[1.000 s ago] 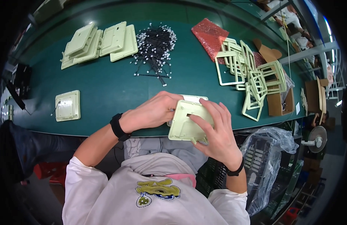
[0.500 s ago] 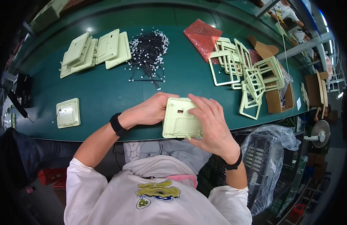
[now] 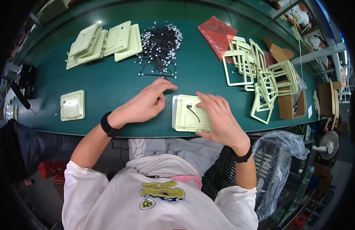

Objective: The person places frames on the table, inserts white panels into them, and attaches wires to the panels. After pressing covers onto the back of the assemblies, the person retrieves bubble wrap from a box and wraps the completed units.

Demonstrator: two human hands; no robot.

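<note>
A pale green plastic housing panel (image 3: 185, 119) is near the table's front edge, its inner side facing up. My right hand (image 3: 223, 124) grips its right side, fingers over the top edge and thumb at the lower edge. A short black cable (image 3: 193, 114) comes out of the panel's small slot and lies across its inside. Along the left edge, a greyish layer shows from beneath. My left hand (image 3: 143, 103) is apart from the panel, fingers stretched toward the far side, with nothing visible in them. Beyond it lies a heap of black cables (image 3: 160, 44) with white connectors.
Several pale green housings (image 3: 85, 42) are stacked at the far left; another panel with a cable (image 3: 73, 106) lies at the near left. On the right are pale green frames (image 3: 258, 73), red bubble wrap (image 3: 216, 34) and a cardboard box (image 3: 286, 106). A plastic-wrapped crate (image 3: 275, 165) stands below.
My left hand has let go of the panel and moved left. The panel is lower, and a black cable now shows at its slot. My right hand stays on it.
</note>
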